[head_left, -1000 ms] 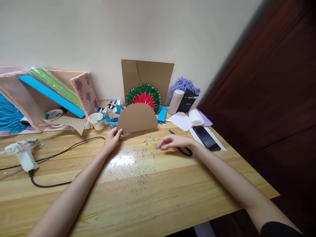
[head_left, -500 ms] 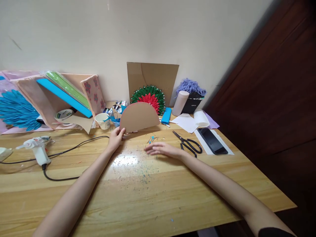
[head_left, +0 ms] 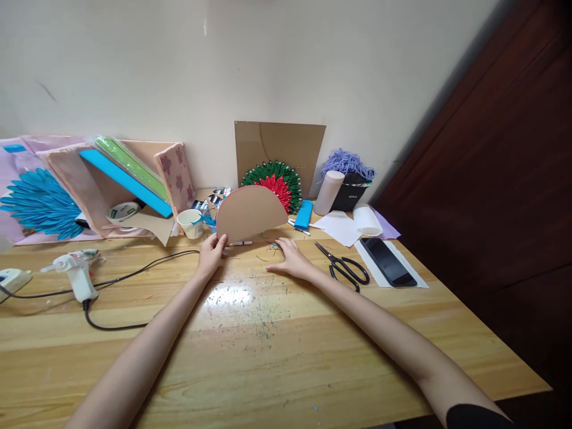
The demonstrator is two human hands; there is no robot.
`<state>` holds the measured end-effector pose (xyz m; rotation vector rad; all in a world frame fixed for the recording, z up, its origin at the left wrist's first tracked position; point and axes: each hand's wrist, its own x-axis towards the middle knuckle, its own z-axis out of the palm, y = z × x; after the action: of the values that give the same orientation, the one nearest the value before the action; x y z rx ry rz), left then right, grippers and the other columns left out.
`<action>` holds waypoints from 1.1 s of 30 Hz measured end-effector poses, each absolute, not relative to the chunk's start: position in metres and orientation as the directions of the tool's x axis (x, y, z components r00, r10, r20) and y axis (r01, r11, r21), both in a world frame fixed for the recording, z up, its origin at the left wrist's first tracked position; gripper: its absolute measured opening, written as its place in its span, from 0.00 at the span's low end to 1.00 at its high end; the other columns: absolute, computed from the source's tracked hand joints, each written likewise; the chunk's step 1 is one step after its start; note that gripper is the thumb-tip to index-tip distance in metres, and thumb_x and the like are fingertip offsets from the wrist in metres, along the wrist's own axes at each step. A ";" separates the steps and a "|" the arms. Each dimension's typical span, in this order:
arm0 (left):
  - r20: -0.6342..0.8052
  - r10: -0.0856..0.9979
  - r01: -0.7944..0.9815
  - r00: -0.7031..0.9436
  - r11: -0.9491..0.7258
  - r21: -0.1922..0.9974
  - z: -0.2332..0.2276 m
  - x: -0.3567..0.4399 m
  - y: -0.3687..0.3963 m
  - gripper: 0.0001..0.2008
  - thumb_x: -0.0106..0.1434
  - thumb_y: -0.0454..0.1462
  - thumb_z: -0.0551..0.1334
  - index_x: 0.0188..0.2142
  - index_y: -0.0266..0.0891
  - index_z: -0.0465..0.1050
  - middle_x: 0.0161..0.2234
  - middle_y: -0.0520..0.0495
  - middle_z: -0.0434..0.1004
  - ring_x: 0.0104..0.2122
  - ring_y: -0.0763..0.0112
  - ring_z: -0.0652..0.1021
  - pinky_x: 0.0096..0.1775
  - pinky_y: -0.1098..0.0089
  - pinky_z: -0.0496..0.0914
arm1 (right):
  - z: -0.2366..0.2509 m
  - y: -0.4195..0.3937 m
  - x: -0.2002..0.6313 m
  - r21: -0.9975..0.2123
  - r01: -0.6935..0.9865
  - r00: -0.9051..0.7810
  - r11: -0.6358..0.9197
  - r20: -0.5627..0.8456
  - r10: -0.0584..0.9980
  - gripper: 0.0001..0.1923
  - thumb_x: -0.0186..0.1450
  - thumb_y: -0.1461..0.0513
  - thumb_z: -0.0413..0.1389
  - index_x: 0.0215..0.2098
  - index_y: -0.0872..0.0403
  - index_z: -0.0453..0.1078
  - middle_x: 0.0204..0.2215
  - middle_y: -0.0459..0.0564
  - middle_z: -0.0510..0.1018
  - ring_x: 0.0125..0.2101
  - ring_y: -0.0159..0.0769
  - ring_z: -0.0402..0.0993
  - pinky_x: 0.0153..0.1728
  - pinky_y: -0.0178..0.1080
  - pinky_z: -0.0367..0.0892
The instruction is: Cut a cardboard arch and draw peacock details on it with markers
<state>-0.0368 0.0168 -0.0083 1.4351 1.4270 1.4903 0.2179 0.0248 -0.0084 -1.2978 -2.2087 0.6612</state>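
My left hand [head_left: 211, 252] grips the lower left corner of a half-round piece of cardboard [head_left: 252, 213] with a thin red edge, held upright above the table. With thumb and fingers spread, my right hand [head_left: 288, 256] reaches over the tabletop just below the cardboard's right end, beside small blue scraps. Fine trimmings [head_left: 263, 310] lie scattered between my forearms. Behind the cardboard stands a red and green petalled fan [head_left: 294, 185], partly hidden, before a square cardboard sheet [head_left: 290, 140]. Black-handled scissors [head_left: 344, 266] lie right of my right hand.
A white glue gun [head_left: 79, 277] with a black cord [head_left: 116, 328] rests at left. A paper cup [head_left: 189, 224] stands near my left hand. A phone [head_left: 388, 262] lies at right, a pink padded box [head_left: 173, 173] back left, and purple yarn [head_left: 348, 164] back right.
My right hand has moved forward, closer to the cardboard's lower right end, and its thumb and fingers have spread. My left hand keeps its hold on the cardboard. The view has shifted slightly.
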 end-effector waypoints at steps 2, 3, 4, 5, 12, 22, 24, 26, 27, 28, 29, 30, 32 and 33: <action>0.278 0.933 0.228 -0.228 -0.227 0.947 -0.008 -0.037 0.016 0.17 0.55 0.50 0.59 0.29 0.37 0.67 0.22 0.50 0.71 0.23 0.70 0.72 0.21 0.75 0.62 | -0.009 0.024 0.206 -0.603 0.612 -0.478 0.512 0.234 0.847 0.37 0.50 0.52 0.65 0.53 0.59 0.63 0.53 0.62 0.65 0.55 0.49 0.59 0.54 0.49 0.57; 0.277 0.932 0.222 -0.232 -0.227 0.948 -0.008 -0.037 0.016 0.17 0.55 0.50 0.59 0.29 0.37 0.67 0.22 0.51 0.70 0.24 0.69 0.73 0.21 0.75 0.61 | -0.009 0.024 0.200 -0.591 0.590 -0.497 0.549 0.270 0.825 0.31 0.52 0.55 0.64 0.50 0.58 0.65 0.50 0.60 0.68 0.52 0.46 0.62 0.52 0.47 0.60; 0.276 0.932 0.217 -0.234 -0.227 0.949 -0.008 -0.037 0.016 0.18 0.54 0.51 0.59 0.29 0.37 0.67 0.21 0.52 0.69 0.24 0.68 0.73 0.20 0.75 0.61 | -0.009 0.024 0.196 -0.581 0.575 -0.508 0.576 0.299 0.808 0.23 0.55 0.59 0.62 0.47 0.58 0.68 0.47 0.58 0.70 0.49 0.43 0.65 0.50 0.45 0.62; 0.276 0.932 0.212 -0.234 -0.228 0.950 -0.007 -0.037 0.016 0.18 0.54 0.51 0.59 0.29 0.37 0.67 0.20 0.52 0.68 0.24 0.68 0.74 0.21 0.75 0.61 | -0.008 0.024 0.193 -0.575 0.568 -0.510 0.590 0.317 0.800 0.15 0.57 0.62 0.60 0.43 0.57 0.70 0.43 0.56 0.72 0.46 0.40 0.68 0.47 0.42 0.64; 0.275 0.934 0.180 -0.228 -0.237 0.955 -0.009 -0.037 0.017 0.18 0.54 0.50 0.59 0.31 0.37 0.69 0.23 0.51 0.71 0.26 0.67 0.75 0.22 0.74 0.62 | -0.002 0.029 0.190 -0.557 0.607 -0.477 0.567 0.315 0.820 0.08 0.59 0.73 0.53 0.29 0.57 0.72 0.32 0.53 0.76 0.35 0.36 0.72 0.38 0.37 0.65; 0.237 0.947 0.127 -0.218 -0.213 0.969 -0.011 -0.037 0.017 0.18 0.53 0.50 0.60 0.30 0.37 0.69 0.21 0.51 0.70 0.28 0.64 0.77 0.21 0.74 0.62 | 0.018 0.043 0.194 -0.675 0.560 -0.430 0.480 0.258 0.865 0.08 0.49 0.73 0.55 0.24 0.57 0.74 0.22 0.49 0.79 0.24 0.33 0.74 0.27 0.33 0.67; 0.225 0.952 0.113 -0.207 -0.205 0.972 -0.012 -0.037 0.018 0.19 0.53 0.51 0.60 0.31 0.37 0.69 0.23 0.50 0.72 0.28 0.63 0.77 0.22 0.74 0.64 | 0.035 0.052 0.193 -0.715 0.511 -0.420 0.477 0.276 0.864 0.07 0.51 0.70 0.55 0.28 0.58 0.75 0.24 0.49 0.80 0.26 0.33 0.76 0.27 0.32 0.68; 0.211 0.959 0.105 -0.189 -0.194 0.975 -0.013 -0.036 0.018 0.20 0.52 0.52 0.60 0.31 0.37 0.69 0.24 0.49 0.74 0.27 0.64 0.77 0.23 0.73 0.65 | 0.058 0.065 0.185 -0.739 0.466 -0.406 0.487 0.311 0.860 0.08 0.53 0.67 0.55 0.31 0.59 0.75 0.27 0.51 0.81 0.28 0.34 0.77 0.29 0.32 0.70; 0.205 0.962 0.104 -0.178 -0.188 0.977 -0.014 -0.036 0.018 0.20 0.52 0.53 0.60 0.31 0.37 0.69 0.24 0.48 0.74 0.27 0.64 0.77 0.23 0.72 0.64 | 0.069 0.072 0.177 -0.744 0.448 -0.398 0.496 0.330 0.856 0.09 0.54 0.66 0.56 0.32 0.59 0.75 0.28 0.52 0.81 0.28 0.34 0.77 0.30 0.33 0.70; 0.198 0.966 0.106 -0.165 -0.182 0.978 -0.015 -0.036 0.017 0.20 0.53 0.53 0.59 0.31 0.37 0.69 0.24 0.48 0.74 0.26 0.64 0.76 0.23 0.72 0.64 | 0.079 0.080 0.167 -0.745 0.433 -0.393 0.508 0.351 0.850 0.10 0.54 0.66 0.56 0.33 0.60 0.75 0.30 0.52 0.81 0.30 0.34 0.77 0.31 0.33 0.71; 0.193 0.969 0.110 -0.152 -0.178 0.978 -0.015 -0.036 0.017 0.20 0.53 0.53 0.59 0.31 0.36 0.69 0.23 0.48 0.74 0.25 0.64 0.76 0.22 0.72 0.64 | 0.088 0.088 0.154 -0.742 0.422 -0.391 0.520 0.369 0.843 0.10 0.55 0.66 0.55 0.34 0.60 0.75 0.31 0.53 0.81 0.31 0.35 0.77 0.32 0.33 0.71; 0.192 0.971 0.116 -0.141 -0.176 0.977 -0.016 -0.035 0.016 0.20 0.53 0.52 0.59 0.30 0.37 0.69 0.22 0.49 0.74 0.25 0.64 0.76 0.22 0.72 0.63 | 0.095 0.096 0.140 -0.737 0.416 -0.392 0.532 0.383 0.837 0.10 0.55 0.66 0.55 0.35 0.60 0.75 0.32 0.53 0.81 0.32 0.35 0.77 0.33 0.34 0.71; 0.199 0.972 0.133 -0.126 -0.182 0.974 -0.016 -0.035 0.014 0.18 0.54 0.51 0.59 0.28 0.37 0.68 0.21 0.49 0.73 0.25 0.65 0.76 0.22 0.72 0.63 | 0.102 0.110 0.109 -0.721 0.424 -0.400 0.549 0.394 0.827 0.10 0.54 0.68 0.55 0.34 0.59 0.76 0.33 0.53 0.81 0.33 0.36 0.77 0.34 0.33 0.70; 0.205 0.971 0.143 -0.120 -0.187 0.972 -0.016 -0.035 0.013 0.18 0.54 0.51 0.59 0.27 0.37 0.68 0.21 0.50 0.73 0.25 0.65 0.76 0.23 0.72 0.62 | 0.103 0.116 0.094 -0.709 0.438 -0.408 0.553 0.392 0.825 0.09 0.54 0.69 0.56 0.33 0.60 0.76 0.33 0.54 0.81 0.34 0.36 0.77 0.34 0.33 0.70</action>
<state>-0.0346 0.0132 -0.0163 1.3888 1.3082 1.3936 0.0940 0.1157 0.1030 -1.0130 -2.0437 0.6627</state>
